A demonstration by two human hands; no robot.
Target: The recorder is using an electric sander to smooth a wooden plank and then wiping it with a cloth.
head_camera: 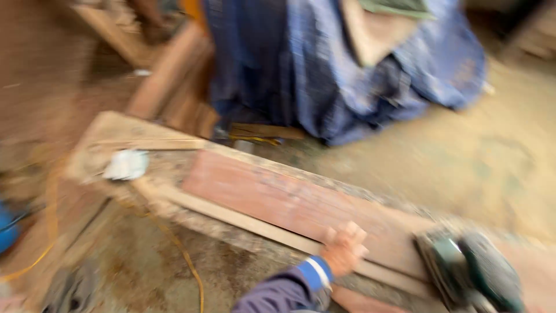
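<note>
The whole view is blurred by motion. My left hand (344,249), in a dark sleeve with a blue cuff, rests on the near edge of a long reddish wooden plank (278,200). The plank lies on a rough, dusty workbench (110,133). A thinner pale strip of wood (231,217) runs along the plank's near side. A green and black power sander (475,272) sits on the plank to the right of my hand, apart from it. My right hand does not show.
A white crumpled rag (127,165) lies on the bench at the left. A yellow cord (179,249) hangs below the bench. A blue tarp (347,69) covers a bulky pile behind. Boards (168,69) lean at the back left. The floor is sawdust-covered (463,150).
</note>
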